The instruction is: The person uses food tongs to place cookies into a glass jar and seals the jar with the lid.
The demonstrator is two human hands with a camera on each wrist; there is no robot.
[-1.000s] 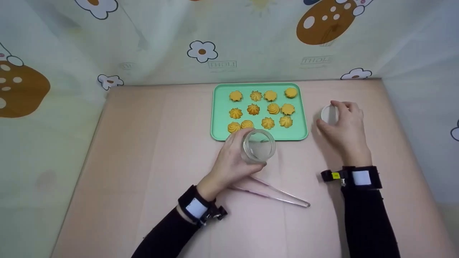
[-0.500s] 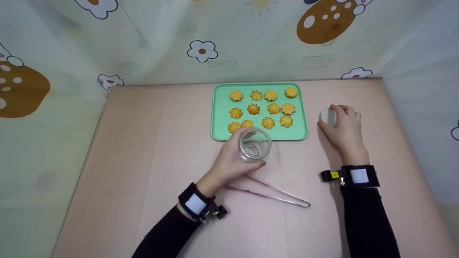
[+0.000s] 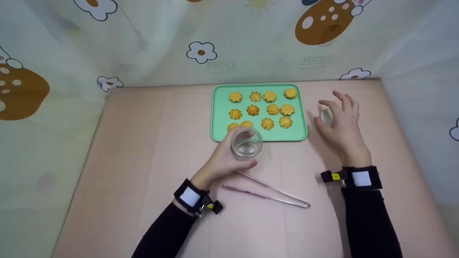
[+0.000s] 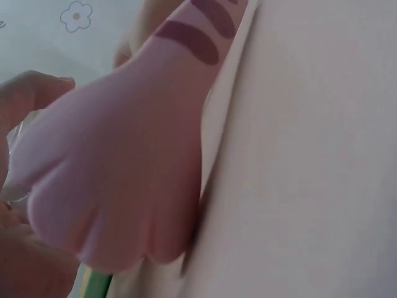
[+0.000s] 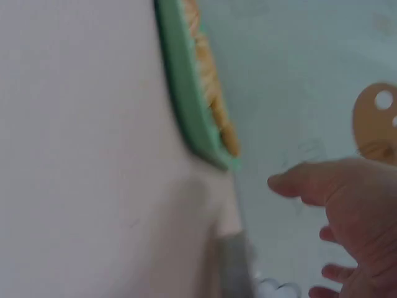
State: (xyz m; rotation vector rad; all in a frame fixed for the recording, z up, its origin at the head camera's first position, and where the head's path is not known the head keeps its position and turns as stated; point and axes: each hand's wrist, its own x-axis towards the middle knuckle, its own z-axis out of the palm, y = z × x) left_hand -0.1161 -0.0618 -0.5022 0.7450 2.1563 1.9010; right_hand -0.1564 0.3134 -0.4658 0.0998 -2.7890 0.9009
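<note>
Gap separates tray (image 3: 220, 107) and right hand (image 3: 343, 129).

the right grip (image 5: 363, 208) hovers apart from a green tray (image 5: 186, 93) of cookies (image 5: 208, 68).

A soft shadow is being cast beside the right hand (image 3: 344, 130); the green tray (image 5: 186, 93) is being blurred in right-wrist view.
</note>
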